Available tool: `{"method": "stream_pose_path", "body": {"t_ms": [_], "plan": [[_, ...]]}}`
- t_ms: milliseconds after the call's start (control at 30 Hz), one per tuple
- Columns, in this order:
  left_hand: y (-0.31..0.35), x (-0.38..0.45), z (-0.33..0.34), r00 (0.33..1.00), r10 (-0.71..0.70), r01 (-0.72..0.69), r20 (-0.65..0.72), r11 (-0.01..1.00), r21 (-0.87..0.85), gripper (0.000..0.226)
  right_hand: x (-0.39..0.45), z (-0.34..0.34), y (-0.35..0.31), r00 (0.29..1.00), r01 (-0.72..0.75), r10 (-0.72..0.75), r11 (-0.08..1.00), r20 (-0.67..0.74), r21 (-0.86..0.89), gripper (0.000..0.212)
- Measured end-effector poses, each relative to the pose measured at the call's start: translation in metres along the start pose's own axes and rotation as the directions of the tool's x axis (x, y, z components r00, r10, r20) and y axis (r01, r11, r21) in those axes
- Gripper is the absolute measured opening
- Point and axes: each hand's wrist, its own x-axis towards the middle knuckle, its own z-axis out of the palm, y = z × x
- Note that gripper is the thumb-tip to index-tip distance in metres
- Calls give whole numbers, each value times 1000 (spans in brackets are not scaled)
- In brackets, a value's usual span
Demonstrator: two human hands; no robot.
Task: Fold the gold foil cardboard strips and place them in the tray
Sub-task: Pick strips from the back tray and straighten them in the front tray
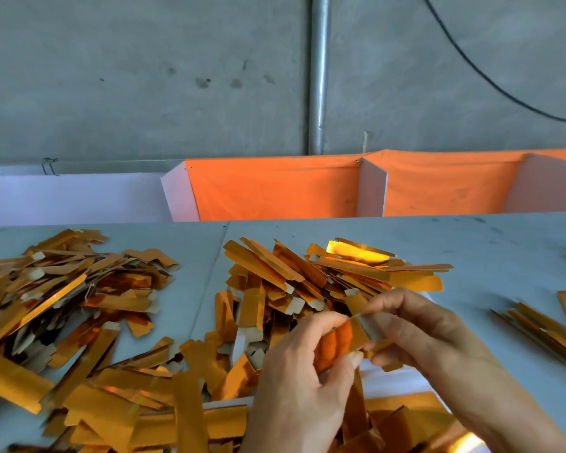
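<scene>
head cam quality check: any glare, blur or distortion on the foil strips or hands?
Head view: blown-out glare on one strip atop the middle pile, another hot spot at the bottom right corner; motion blur on the near strips at bottom left; left hand and right hand, gripping the held strip, are slightly soft; wide-angle bend shows in the table edge.

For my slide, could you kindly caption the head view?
Both hands, left and right, pinch one gold foil strip above heaped strips.
</scene>
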Motion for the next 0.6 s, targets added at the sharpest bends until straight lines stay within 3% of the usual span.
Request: {"method": "stream_pose_path", "body": {"t_ms": [200, 300, 600], "plan": [[2, 0, -4, 998, -12, 19, 64, 994, -110, 30, -2, -14, 0, 985, 13, -10, 1000, 171, -14, 28], [2, 0, -6, 997, 4, 8, 73, 988, -157, 28, -4, -19, -2, 965, 18, -21, 1000, 260, 14, 27], [1, -1, -8, 993, 22, -2, 114, 986, -168, 29, -2, -20, 0, 981, 72, -60, 996, 183, -59, 19]]}}
